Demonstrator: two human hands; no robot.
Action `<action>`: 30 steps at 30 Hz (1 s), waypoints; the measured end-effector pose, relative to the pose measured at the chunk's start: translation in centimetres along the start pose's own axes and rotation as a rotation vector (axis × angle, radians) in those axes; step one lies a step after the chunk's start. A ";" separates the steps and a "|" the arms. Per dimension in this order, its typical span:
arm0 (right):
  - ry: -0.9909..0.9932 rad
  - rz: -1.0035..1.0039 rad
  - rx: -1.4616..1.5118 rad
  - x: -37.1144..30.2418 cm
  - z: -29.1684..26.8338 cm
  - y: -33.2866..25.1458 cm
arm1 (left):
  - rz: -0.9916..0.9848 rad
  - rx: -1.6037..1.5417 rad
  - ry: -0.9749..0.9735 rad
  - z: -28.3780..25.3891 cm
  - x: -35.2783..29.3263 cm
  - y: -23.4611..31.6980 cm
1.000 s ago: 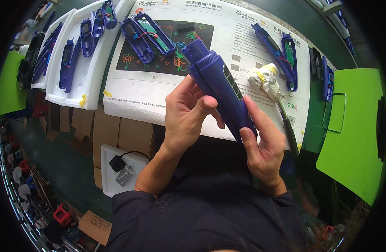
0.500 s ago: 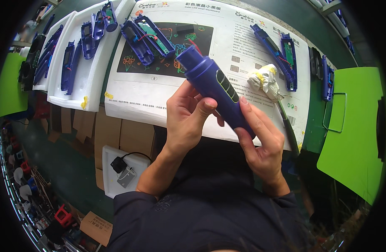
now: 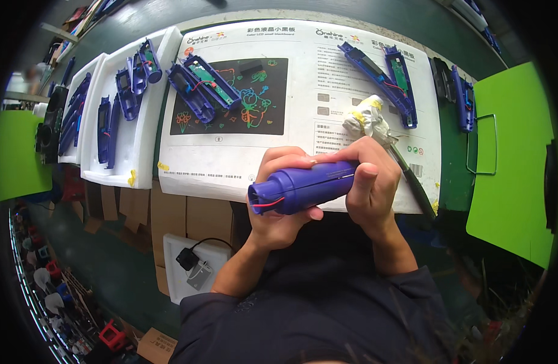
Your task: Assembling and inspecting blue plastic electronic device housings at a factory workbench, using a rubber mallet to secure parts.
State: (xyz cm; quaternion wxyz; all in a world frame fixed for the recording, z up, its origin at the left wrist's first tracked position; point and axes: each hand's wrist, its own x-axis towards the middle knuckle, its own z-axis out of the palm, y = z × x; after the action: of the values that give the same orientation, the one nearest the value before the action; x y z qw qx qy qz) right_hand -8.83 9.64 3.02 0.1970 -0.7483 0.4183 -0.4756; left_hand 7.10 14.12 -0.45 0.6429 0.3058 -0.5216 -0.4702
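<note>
Both hands hold one blue plastic cylindrical housing [image 3: 318,189] above the table's near edge. A seam with a narrow gap runs along its side, and a red wire shows at its narrower open end, which points left. My left hand [image 3: 273,227] is closed round that left end, thumb below and fingers behind. My right hand [image 3: 374,188] grips the other end, covering it. Beyond them on the printed sheet lies an opened pair of blue half shells [image 3: 200,91], with a green circuit board and red wire. Another opened pair [image 3: 388,85] lies at the right.
Right of my hands lies a dark-handled tool [image 3: 415,188] with a white-wrapped head. A white foam tray [image 3: 91,176] at the left holds several half shells. Green panels [image 3: 512,164] flank the table. Below left, a small white tray [image 3: 176,291] carries a black adapter [image 3: 187,259].
The housing has turned from upright-slanted to nearly level and come lower. Its dark oval panel has rolled out of sight; the seam and red wire now show. Both hands still hold it.
</note>
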 end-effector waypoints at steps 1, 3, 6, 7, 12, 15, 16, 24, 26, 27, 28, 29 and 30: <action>0.019 -0.021 -0.033 0.0 0.1 0.1 | 0.023 -0.048 0.027 0.4 0.1 0.0; 0.057 -0.062 -0.059 0.0 0.1 0.6 | 0.022 -0.066 0.040 1.1 0.5 1.2; 0.092 -0.141 -0.086 0.2 -0.4 0.4 | 0.076 -0.096 0.029 1.1 0.4 1.5; 0.095 -0.177 -0.089 0.3 -0.4 0.2 | 0.133 -0.109 -0.002 0.9 0.3 1.5; 0.033 -0.068 -0.029 0.7 0.3 0.9 | 0.167 0.074 0.077 1.3 0.0 1.1; -0.050 -0.034 -0.027 0.6 -0.3 2.2 | 0.113 -0.058 0.088 1.5 0.2 0.3; -0.116 -0.013 -0.022 0.6 -0.7 2.6 | 0.087 -0.126 0.090 1.3 0.2 0.0; -0.051 0.562 0.917 -0.6 -2.7 1.4 | -0.172 -0.316 0.165 0.6 0.1 0.4; 0.036 0.509 0.995 0.8 -3.4 1.1 | -0.179 -0.217 -0.147 -2.9 0.8 -0.1; 0.039 0.504 0.997 1.4 -3.4 1.0 | -0.165 -0.187 -0.314 -4.3 0.9 -0.2; -0.030 0.347 0.762 1.6 -3.0 1.1 | -0.192 -0.002 -0.208 -2.8 1.1 1.1; -0.096 0.191 0.527 1.9 -2.5 1.0 | -0.214 0.090 -0.092 -0.6 1.5 2.2; -0.173 0.085 0.429 2.9 -2.0 -0.7 | -0.160 0.293 -0.081 0.1 1.5 2.2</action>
State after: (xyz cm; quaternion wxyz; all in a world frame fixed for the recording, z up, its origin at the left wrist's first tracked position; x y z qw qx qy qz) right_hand -9.75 7.88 6.02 0.4064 -0.7092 0.3204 -0.4788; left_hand 7.67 13.59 2.11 0.5303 0.4175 -0.5841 -0.4509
